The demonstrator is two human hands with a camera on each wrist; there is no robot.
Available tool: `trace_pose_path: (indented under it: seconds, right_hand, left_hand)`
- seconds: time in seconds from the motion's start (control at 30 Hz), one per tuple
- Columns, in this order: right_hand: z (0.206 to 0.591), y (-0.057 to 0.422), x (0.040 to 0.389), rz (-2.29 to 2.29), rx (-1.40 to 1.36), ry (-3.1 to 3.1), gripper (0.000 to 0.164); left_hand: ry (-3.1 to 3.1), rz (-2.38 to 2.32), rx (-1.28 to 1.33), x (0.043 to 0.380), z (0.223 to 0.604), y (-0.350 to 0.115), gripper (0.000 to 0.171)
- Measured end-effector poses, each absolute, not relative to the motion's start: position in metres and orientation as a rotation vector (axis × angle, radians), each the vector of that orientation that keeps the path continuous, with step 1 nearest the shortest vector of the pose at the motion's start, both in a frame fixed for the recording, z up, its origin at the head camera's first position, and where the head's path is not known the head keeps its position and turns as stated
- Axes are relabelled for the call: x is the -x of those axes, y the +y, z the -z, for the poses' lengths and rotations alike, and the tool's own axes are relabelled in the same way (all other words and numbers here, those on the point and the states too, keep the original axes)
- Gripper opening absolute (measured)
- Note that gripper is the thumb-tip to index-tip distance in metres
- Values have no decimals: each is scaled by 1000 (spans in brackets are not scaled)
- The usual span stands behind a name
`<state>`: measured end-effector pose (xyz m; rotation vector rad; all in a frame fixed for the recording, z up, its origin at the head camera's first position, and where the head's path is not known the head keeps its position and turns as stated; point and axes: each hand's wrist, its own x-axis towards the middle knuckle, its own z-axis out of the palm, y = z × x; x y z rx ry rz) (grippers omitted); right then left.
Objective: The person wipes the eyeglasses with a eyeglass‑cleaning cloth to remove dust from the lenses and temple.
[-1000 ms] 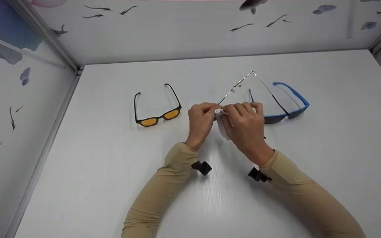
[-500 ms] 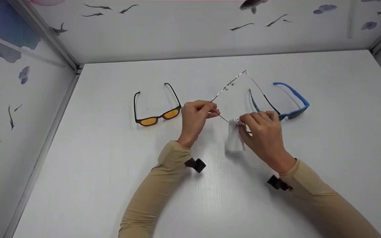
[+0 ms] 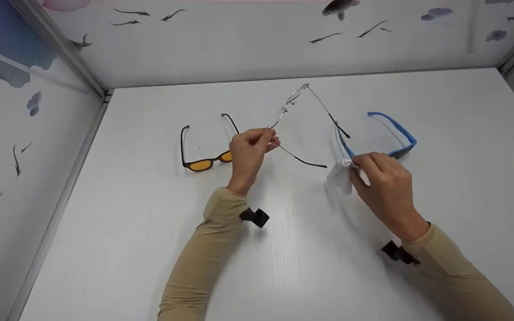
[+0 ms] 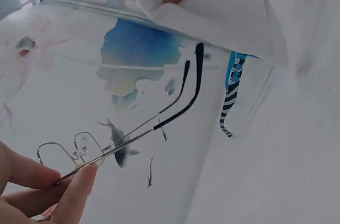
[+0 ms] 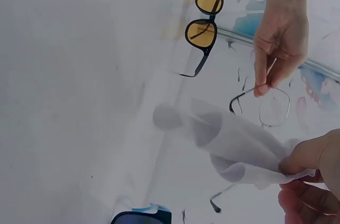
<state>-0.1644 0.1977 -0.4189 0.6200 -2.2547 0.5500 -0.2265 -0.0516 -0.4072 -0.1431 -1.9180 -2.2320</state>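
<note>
Across most of the frame, white table point(image 3: 301, 272). Upper middle: wire-framed glasses point(image 3: 296, 94), temples unfolded; my left hand point(image 3: 248, 154) pinches them near one hinge, probably to keep skin off the lenses. Blue sunglasses point(image 3: 405, 133) right of centre, orange-lensed glasses point(image 3: 201, 165) left, likely spaced for working room. White cloth point(image 3: 339, 179) right of centre, edge pinched by my right hand point(image 3: 385, 187), so it hangs loose. Forearms point(image 3: 214, 240) angle in from bottom edge, hands apart.

Clothed in long, close-fitting tan sleeves point(image 3: 199, 258) | Creased in fine folds farther back, smoother near the cuffs point(image 3: 224, 205) | Fitted beside each cuff with a small, black, angular camera block point(image 3: 260, 218) | Bare from cuffs to fingers point(image 4: 77, 195)
</note>
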Motion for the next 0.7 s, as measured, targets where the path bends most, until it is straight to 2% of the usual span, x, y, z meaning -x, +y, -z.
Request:
trace_pose_path:
  seconds: [0.33, 0.7]
  right_hand:
    - [419, 217, 161, -575, -582, -2288, 19]
    - [419, 229, 159, -612, -527, -2287, 18]
  left_hand:
    - [-2015, 1892, 165, 237, 411, -69, 10]
    - [-2256, 1309, 459, 235, 415, -75, 9]
